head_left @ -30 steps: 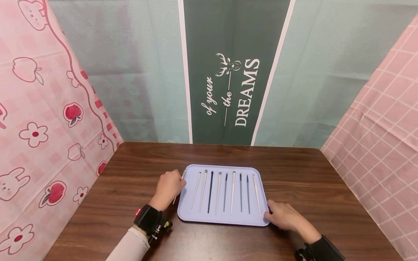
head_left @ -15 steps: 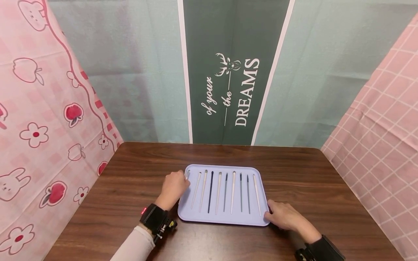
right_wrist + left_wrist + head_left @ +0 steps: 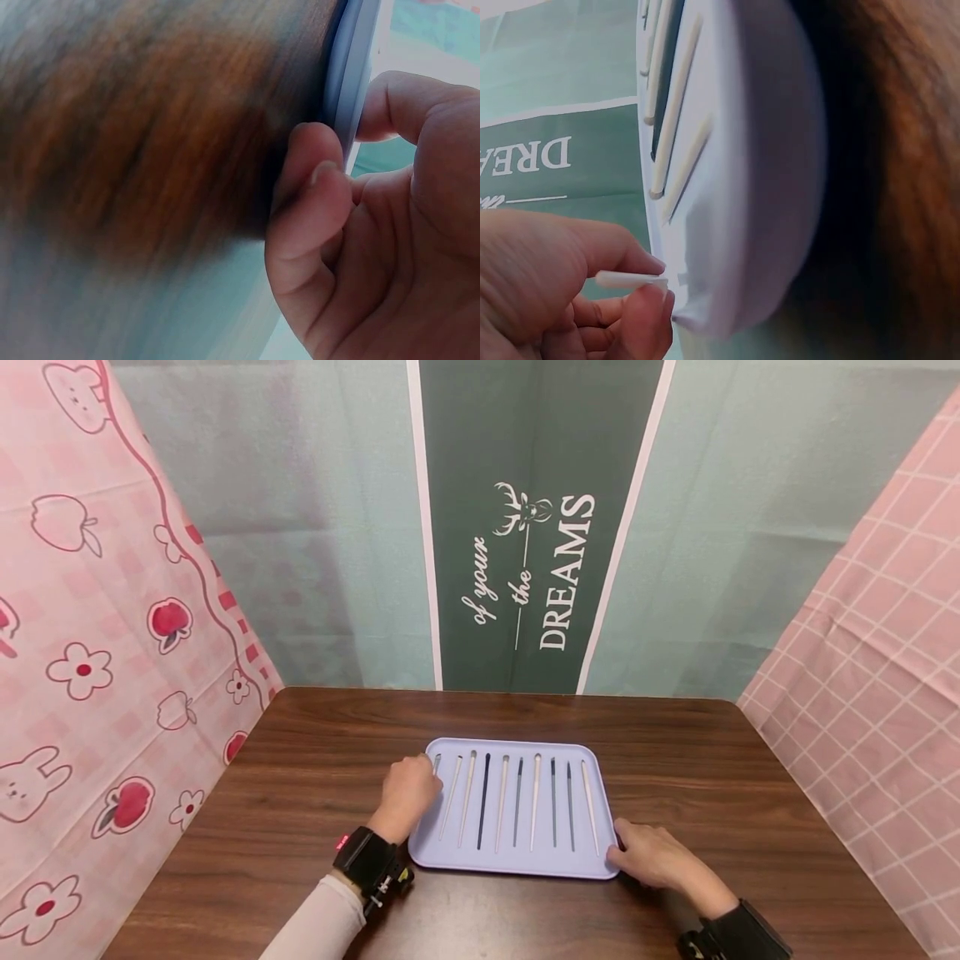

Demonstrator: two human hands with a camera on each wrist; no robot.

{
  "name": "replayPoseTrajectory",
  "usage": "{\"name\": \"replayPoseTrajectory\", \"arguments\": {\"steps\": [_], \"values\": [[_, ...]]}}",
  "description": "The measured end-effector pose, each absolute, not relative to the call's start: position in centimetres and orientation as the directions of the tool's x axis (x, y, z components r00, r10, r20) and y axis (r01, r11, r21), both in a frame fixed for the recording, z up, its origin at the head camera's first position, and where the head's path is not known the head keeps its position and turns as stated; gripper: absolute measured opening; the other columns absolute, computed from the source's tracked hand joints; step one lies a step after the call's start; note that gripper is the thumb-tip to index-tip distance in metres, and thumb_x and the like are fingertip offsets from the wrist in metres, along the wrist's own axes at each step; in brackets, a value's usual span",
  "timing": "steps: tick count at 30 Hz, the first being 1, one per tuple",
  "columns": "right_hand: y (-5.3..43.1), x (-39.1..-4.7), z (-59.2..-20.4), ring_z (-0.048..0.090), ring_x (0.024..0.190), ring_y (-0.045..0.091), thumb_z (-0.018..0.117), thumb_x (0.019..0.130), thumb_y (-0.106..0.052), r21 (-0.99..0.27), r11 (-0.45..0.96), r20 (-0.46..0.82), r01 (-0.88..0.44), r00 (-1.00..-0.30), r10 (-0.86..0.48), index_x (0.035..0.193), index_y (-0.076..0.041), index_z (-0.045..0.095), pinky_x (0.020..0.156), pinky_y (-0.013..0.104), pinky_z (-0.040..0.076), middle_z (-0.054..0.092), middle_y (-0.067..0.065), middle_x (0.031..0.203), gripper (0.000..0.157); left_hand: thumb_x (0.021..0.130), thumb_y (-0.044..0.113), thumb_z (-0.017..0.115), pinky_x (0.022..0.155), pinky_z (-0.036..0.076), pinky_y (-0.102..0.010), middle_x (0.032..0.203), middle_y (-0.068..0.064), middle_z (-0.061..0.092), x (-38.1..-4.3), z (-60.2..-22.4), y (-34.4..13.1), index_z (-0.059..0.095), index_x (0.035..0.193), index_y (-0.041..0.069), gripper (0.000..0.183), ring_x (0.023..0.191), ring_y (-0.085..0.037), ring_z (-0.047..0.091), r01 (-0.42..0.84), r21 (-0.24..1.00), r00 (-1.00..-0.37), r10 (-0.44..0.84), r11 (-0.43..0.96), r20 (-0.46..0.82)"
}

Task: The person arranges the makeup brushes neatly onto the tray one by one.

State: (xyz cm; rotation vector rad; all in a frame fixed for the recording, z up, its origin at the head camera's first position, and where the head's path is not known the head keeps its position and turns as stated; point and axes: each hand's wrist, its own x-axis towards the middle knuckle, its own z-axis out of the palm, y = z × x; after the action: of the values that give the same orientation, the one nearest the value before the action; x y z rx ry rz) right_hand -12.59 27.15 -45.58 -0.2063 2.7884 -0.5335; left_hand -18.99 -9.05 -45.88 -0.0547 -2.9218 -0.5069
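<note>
A pale lavender tray (image 3: pixel 517 863) lies on the table with several slim makeup brushes (image 3: pixel 535 802) in a row, their bristle ends away from me. Over the tray's left side, my left hand (image 3: pixel 407 795) pinches another makeup brush (image 3: pixel 437 761) between thumb and finger. The left wrist view shows the pale handle end of this makeup brush (image 3: pixel 622 280) sticking out of the pinch; the hand hides most of its length from the head view. At the near right corner, my right hand (image 3: pixel 651 854) grips the tray rim, thumb above and fingers (image 3: pixel 307 217) curled beneath.
The dark wooden table (image 3: pixel 712 760) extends around the tray on all sides. Behind it hangs a green curtain (image 3: pixel 345 568) with lettering. Pink patterned cloth (image 3: pixel 112 677) is on the left, and pink checked cloth (image 3: pixel 885 693) on the right.
My left hand has moved rightward with the pinched makeup brush, from outside the tray's left rim to over the tray. The right hand and the tray stay in place.
</note>
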Motion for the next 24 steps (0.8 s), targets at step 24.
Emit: {"name": "replayPoseTrajectory", "arguments": {"steps": [24], "values": [[27.2,-12.7,-45.7,0.051,0.048,0.016,0.065,0.087,-0.021,-0.388,0.917,-0.251,-0.093,-0.947,-0.202,0.082,-0.012,0.048,0.046,0.031,0.04,0.05,0.001,0.066,0.02,0.079,0.002,0.067,0.053,0.055,-0.045,0.068,-0.017,0.066,-18.5,-45.8,-7.4,0.063,0.071,0.0,0.01,0.064,-0.037,0.069,0.131,0.165,-0.957,0.081,0.978,0.28]]}}
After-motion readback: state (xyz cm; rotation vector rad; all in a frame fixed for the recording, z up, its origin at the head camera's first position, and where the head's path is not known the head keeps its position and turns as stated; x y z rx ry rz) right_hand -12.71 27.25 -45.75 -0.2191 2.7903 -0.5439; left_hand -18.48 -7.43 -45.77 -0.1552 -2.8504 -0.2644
